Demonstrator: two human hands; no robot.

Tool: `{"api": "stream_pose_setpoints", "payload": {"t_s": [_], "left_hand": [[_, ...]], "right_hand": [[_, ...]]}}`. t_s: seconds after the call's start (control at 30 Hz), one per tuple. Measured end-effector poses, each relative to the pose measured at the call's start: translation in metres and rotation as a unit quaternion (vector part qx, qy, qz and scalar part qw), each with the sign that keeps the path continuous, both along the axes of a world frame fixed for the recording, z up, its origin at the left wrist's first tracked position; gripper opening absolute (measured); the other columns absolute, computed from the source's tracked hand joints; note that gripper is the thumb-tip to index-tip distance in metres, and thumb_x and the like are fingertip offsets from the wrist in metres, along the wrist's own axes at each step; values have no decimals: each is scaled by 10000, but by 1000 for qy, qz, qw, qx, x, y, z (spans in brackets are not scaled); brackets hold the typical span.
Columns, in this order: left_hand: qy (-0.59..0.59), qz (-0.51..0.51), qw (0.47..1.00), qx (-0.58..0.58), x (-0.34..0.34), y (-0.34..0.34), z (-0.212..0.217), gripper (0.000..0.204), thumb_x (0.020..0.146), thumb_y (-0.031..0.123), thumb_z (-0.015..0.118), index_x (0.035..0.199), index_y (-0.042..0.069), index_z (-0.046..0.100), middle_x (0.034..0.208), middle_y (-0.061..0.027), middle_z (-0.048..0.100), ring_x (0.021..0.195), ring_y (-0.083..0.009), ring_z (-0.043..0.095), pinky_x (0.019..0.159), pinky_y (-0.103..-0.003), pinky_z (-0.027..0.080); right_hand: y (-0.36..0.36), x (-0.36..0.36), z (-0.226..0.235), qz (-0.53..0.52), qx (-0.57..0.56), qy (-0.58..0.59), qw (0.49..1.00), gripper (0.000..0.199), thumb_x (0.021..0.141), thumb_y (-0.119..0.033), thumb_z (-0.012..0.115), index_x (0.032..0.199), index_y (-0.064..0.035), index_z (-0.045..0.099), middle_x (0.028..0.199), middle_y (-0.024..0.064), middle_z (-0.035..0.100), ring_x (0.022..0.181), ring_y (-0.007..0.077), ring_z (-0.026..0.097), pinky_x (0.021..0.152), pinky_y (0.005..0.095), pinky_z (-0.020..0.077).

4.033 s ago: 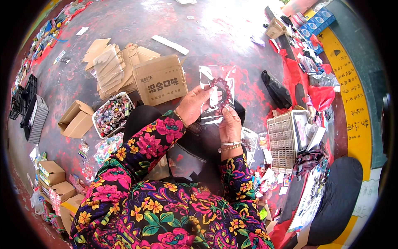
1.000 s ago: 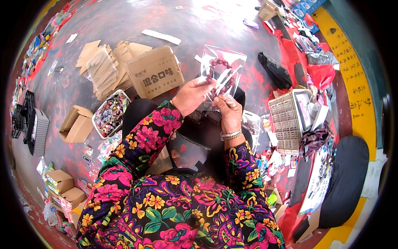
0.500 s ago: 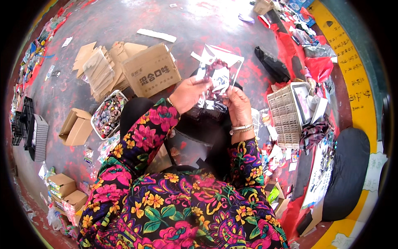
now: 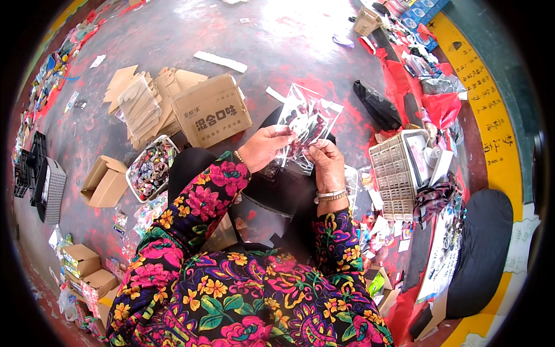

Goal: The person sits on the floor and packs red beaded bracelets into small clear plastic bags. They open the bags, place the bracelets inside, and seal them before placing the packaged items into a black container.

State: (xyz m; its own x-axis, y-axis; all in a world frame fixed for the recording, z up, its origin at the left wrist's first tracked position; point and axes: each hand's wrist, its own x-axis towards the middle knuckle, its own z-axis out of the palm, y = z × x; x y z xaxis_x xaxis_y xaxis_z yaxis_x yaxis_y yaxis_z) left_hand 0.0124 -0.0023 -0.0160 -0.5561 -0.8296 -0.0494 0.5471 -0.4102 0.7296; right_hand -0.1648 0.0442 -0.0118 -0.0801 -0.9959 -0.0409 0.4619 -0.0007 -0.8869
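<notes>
A clear plastic bag [image 4: 306, 124] holding small dark and reddish pieces is being held up in front of the person, above the lap and over the red-stained grey floor [image 4: 277, 40]; the left hand [image 4: 267, 147] is gripping the bag's lower left edge, its fingers [image 4: 286, 139] pinching the plastic; the right hand [image 4: 326, 163] is holding the bag's lower right part, its fingers [image 4: 315, 151] curled and pinching the film, with a metal bracelet [image 4: 330, 196] sitting on the wrist; both forearms are coming up in sleeves of a bright floral garment [image 4: 243, 289]; just to the left of the left hand a brown cardboard box [image 4: 213, 110] with printing on its side is lying on the floor, and behind it a heap of flattened cardboard [image 4: 141, 101] is leaning; nearer the person's left knee a white tray [image 4: 150, 168] full of small colourful items is sitting beside an open empty carton [image 4: 105, 182]; to the right of the right hand a white lattice basket [image 4: 393, 179] is standing among scattered packets, and a black bag [image 4: 377, 105] is lying beyond it; a dark cushion [image 4: 480, 248] is resting at the far right near a yellow floor stripe [image 4: 491, 115]; small cartons [image 4: 81, 266] are stacked at the lower left.
</notes>
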Motion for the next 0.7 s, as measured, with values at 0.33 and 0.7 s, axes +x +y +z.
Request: {"api": "stream_pose_setpoints", "payload": {"t_s": [0.33, 0.7], "left_hand": [[-15, -52, 998, 13, 3, 4, 13, 188, 900, 100, 517, 1063, 15, 561, 977, -43, 611, 856, -121, 607, 761, -275, 504], [-27, -33, 999, 8, 3, 0, 1, 211, 903, 68, 504, 1101, 11, 551, 1034, -63, 600, 931, -163, 589, 804, -327, 494]], "right_hand": [[-2, -5, -11, -35, 7, -19, 999, 59, 801, 15, 619, 834, -34, 622, 781, 3, 617, 680, 76, 552, 629, 198, 446], [0, 5, -1, -80, -19, 61, 995, 85, 811, 35, 586, 857, -28, 618, 742, -36, 571, 624, 36, 470, 571, 174, 372]]}}
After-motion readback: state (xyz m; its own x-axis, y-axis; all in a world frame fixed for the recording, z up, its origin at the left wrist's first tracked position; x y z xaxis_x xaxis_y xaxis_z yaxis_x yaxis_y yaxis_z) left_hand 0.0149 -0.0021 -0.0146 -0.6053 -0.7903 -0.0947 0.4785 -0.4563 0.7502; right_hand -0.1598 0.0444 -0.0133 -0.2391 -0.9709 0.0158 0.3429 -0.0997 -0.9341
